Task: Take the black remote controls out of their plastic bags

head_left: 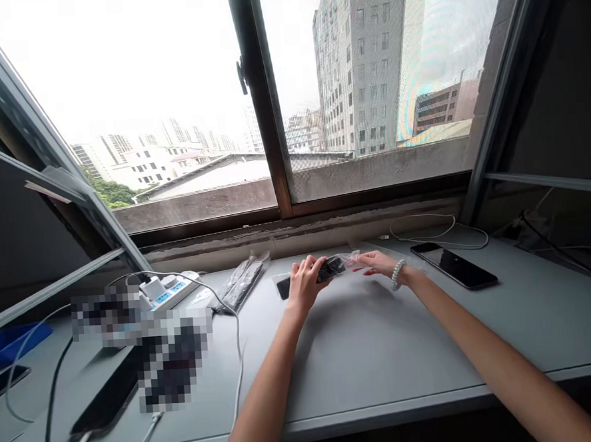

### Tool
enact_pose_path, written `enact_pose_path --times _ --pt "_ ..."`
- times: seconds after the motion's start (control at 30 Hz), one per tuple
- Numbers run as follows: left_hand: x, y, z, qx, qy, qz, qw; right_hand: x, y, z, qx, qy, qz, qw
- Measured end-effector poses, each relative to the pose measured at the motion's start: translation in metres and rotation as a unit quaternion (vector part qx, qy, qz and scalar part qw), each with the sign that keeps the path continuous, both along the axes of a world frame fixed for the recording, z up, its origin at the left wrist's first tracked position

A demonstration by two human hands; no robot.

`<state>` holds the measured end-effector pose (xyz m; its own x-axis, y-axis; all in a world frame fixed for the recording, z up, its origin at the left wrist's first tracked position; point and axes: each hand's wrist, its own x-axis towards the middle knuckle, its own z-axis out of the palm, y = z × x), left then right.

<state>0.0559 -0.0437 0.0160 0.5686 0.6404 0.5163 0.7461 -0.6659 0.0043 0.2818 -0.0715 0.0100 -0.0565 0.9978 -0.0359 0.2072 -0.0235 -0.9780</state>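
Note:
My left hand (306, 281) is closed around a dark, flat item (334, 266) in clear plastic, just above the desk. What exactly this item is, I cannot make out. The fingers of my right hand (375, 263) pinch the loose end of the clear plastic bag (350, 259), to the right of the dark item. A pale beaded bracelet (397, 275) circles my right wrist. Under and left of my left hand lies another flat black piece (283, 287), partly hidden by the hand.
Left of my hands lie bagged dark parts (242, 283) and a white power strip (177, 288) with cables. A black phone (456, 264) lies at right, by a white USB cable (477, 240). A plugged-in phone (110, 392) sits front left. A window frame (284, 205) stands behind.

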Motion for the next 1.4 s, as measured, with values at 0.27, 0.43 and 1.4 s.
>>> enact_pose_path --times 0.27,0.43,1.4 --pt "0.004 0.0 -0.007 0.035 0.014 -0.057 0.998 -0.006 -0.003 0.003 0.023 -0.042 -0.049 0.998" --pt "0.004 -0.001 -0.007 0.045 0.026 -0.054 0.997 -0.009 -0.004 0.003 0.017 -0.051 -0.004 0.999" --pt "-0.033 0.014 0.015 -0.123 -0.144 0.316 0.93 -0.005 0.004 -0.003 0.008 0.115 -0.224 0.968"
